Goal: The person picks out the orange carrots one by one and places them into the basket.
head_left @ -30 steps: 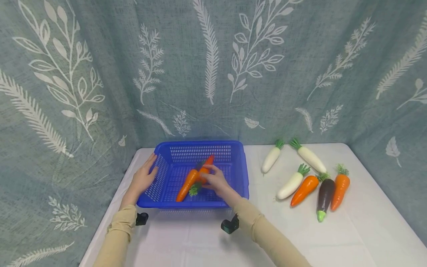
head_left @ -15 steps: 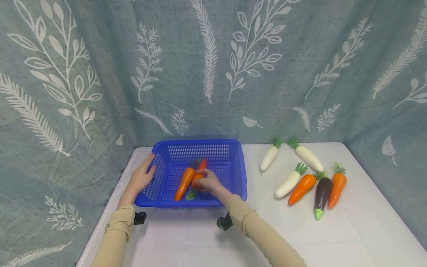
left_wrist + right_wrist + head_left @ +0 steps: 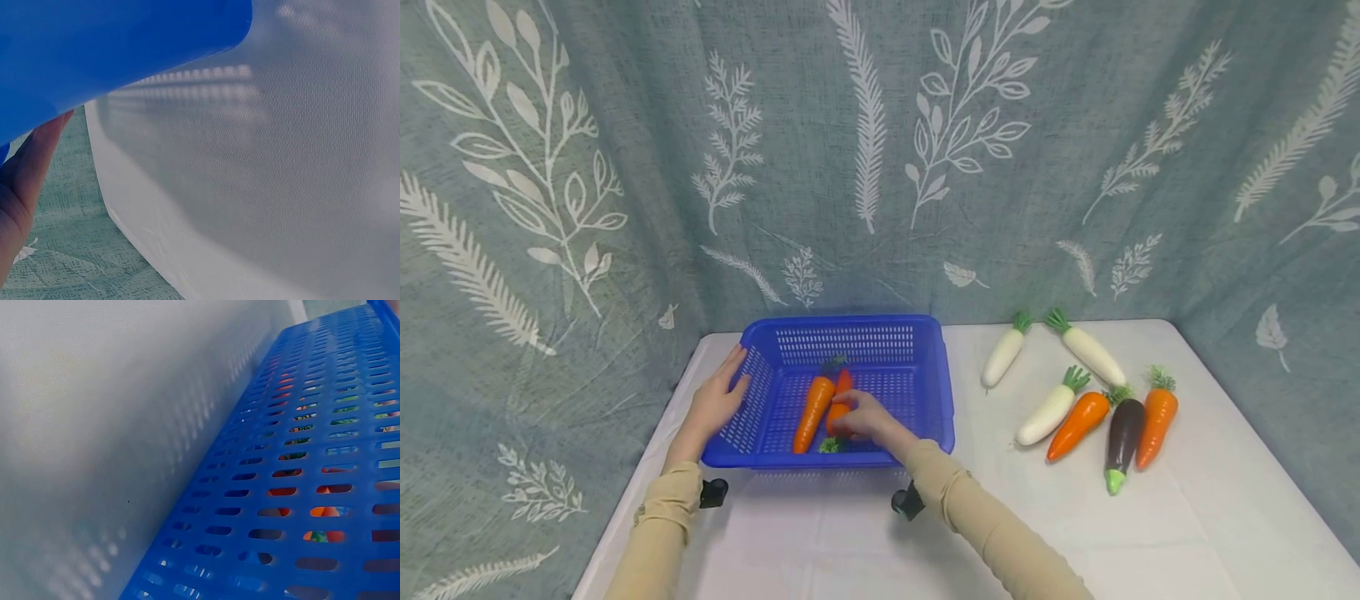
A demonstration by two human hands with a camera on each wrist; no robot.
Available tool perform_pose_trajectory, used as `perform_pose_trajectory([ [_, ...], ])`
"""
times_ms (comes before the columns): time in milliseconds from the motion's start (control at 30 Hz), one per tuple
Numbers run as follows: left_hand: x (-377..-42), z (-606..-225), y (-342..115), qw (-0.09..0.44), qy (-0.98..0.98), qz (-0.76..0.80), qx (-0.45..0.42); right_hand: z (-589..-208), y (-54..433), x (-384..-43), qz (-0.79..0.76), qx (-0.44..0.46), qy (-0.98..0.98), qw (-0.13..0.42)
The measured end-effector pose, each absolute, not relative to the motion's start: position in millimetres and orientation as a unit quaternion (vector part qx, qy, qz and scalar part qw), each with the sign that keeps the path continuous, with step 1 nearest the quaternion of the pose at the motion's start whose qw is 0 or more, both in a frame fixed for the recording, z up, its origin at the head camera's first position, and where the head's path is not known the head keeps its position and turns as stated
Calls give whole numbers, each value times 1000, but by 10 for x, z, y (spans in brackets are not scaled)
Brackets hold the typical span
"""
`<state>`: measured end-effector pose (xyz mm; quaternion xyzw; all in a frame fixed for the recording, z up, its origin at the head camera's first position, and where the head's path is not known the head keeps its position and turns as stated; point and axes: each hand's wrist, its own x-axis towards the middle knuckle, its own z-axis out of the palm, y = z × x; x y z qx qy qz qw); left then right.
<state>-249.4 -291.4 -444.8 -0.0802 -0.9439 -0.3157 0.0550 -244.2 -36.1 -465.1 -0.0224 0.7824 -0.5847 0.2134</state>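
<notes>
In the head view a blue plastic basket (image 3: 842, 460) stands on the table. Two orange carrots lie in it side by side. My right hand (image 3: 867, 418) reaches inside and grips the right-hand carrot (image 3: 844, 382), whose green top points to the front. The left-hand carrot (image 3: 814, 415) has its leaves towards the back. My left hand (image 3: 715, 407) rests against the basket's left rim with straight fingers; the left wrist view shows the fingers (image 3: 40, 162) beside the blue wall. Through the slots of the basket wall (image 3: 275, 476), the right wrist view gives only bits of orange and green.
Right of the basket on the white tablecloth (image 3: 1000, 517) lie several white radishes (image 3: 1095, 357), two more carrots (image 3: 1078, 427) and a dark eggplant (image 3: 1124, 433). A grey-green leaf-patterned curtain (image 3: 880, 167) hangs behind and at both sides.
My right hand has shifted the gripped carrot left and turned it, so it lies nearly parallel and close to the other carrot. My left hand stays at the basket rim.
</notes>
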Motion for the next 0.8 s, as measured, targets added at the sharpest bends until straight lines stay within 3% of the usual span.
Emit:
perform_pose_trajectory([
  [467, -2500, -4451, -2928, 47, -945, -313, -78, -4634, -356, -2415, -577, -16, 798, 173],
  [533, -2499, -4443, -2923, 48, -946, -312, -78, -4699, -383, -2453, -566, -23, 806, 171],
  [667, -2500, -4429, -2919, 48, -945, -312, -79, -5299, -427, -2801, -574, -68, 796, 179],
  [800, -2515, -4419, -2921, 44, -945, -314, -78, -5227, -408, -2795, -573, -72, 791, 203],
])
